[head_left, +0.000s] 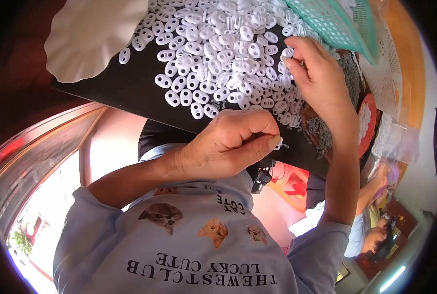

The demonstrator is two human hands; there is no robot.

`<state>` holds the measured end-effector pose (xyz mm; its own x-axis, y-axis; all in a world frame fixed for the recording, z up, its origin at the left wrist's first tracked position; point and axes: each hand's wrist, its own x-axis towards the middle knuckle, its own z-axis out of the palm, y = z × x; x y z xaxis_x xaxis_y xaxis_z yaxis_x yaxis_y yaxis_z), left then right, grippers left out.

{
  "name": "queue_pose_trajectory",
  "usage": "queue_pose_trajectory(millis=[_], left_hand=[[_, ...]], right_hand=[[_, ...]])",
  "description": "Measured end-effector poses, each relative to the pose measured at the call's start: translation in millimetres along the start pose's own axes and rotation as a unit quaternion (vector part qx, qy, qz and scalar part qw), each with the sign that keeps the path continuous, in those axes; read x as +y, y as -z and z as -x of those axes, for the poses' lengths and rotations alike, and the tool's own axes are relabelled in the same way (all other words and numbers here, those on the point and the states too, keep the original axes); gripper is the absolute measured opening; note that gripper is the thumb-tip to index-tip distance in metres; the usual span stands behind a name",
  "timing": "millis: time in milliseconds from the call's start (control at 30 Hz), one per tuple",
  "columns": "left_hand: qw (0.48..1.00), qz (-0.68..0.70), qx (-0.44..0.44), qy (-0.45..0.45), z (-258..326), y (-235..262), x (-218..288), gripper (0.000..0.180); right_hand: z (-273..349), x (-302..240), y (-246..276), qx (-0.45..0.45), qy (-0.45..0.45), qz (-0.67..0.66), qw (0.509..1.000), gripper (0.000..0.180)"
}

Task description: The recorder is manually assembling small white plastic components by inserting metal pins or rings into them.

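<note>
A heap of small white oval plastic pieces with two holes [223, 44] covers much of the black table [101, 90]. My left hand [228, 142] is closed at the table's near edge. Between its thumb and forefinger shows part of a white plastic piece [278, 144], and a small metal spring [285, 146] sticks out beside it. At the heap's right side my right hand [318, 68] pinches one white two-hole oval piece [288, 52] between thumb and forefinger. Grey metal springs [318, 134] lie in a pile under and beside my right forearm.
At the far left stands a cream wavy-edged tray [96, 39]. A teal perforated basket [348, 32] tilts over the heap's far right. An orange-red dish [367, 122] holds small white parts. Beyond it are a clear plastic box [403, 139] and another person [363, 230].
</note>
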<state>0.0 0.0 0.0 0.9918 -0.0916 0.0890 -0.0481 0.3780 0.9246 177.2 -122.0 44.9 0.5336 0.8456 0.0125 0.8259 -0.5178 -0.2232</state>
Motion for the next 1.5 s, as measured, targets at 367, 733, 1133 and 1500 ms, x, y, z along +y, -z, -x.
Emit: queue_pose_trajectory(millis=[367, 733, 1133, 1500], left_hand=[[0.997, -0.070, 0.015, -0.039, -3.0, 2.1, 0.9, 0.005], [0.997, -0.069, 0.016, -0.036, -4.9, 0.7, 1.1, 0.006], [0.998, 0.049, 0.036, 0.019, 5.0, -6.3, -5.2, 0.006], [0.997, 0.036, 0.070, 0.001, 6.8, -11.8, -4.7, 0.011]], right_hand=[[-5.8, 18.7, 0.3, 0.034, 0.019, -0.081, 0.996, 0.012], [-15.9, 7.2, -3.3, 0.010, 0.017, -0.034, 0.999, 0.014], [-20.7, -3.7, -10.3, 0.046, 0.066, 0.139, 0.987, 0.013], [-17.2, 0.4, -15.9, 0.099, 0.097, 0.164, 0.977, 0.010]])
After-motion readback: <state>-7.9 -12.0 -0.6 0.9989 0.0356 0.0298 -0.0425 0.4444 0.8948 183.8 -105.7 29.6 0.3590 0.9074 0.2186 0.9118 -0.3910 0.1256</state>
